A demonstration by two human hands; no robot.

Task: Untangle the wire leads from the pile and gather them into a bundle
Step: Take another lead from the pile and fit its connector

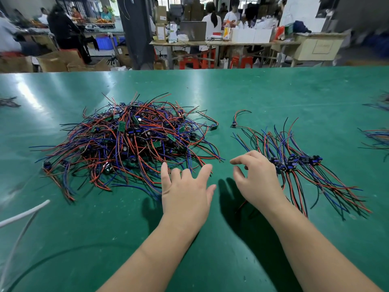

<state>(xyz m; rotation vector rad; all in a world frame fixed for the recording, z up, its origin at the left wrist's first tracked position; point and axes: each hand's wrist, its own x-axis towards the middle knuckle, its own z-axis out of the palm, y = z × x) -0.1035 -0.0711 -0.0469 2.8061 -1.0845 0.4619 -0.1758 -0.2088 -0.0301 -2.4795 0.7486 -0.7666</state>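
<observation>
Two bare hands are hovering over the green bench point(210, 87). The left hand point(185, 190) is lying flat with its fingers point(165, 171) spread straight and released, their tips reaching the near edge of the one big tangled pile of wire leads point(130, 140), which is spreading out beyond and to the left of them; red, blue and black wires are crossing there among small green circuit boards. The right hand point(255, 180) is hanging with its fingers point(242, 159) loosely curled and grasping nothing, thumb and forefinger apart. Just to the right of those fingers one gathered bundle point(299, 163) is lying fanned out, its dark connectors lined up together in the middle. Beyond the fingers of both hands, between pile and bundle, two single leads point(240, 119) are lying apart. Three smaller bunches are sitting at the bench's far edges, one left point(8, 101) and two right point(376, 138). One white cable point(23, 213) is crossing the near left corner.
</observation>
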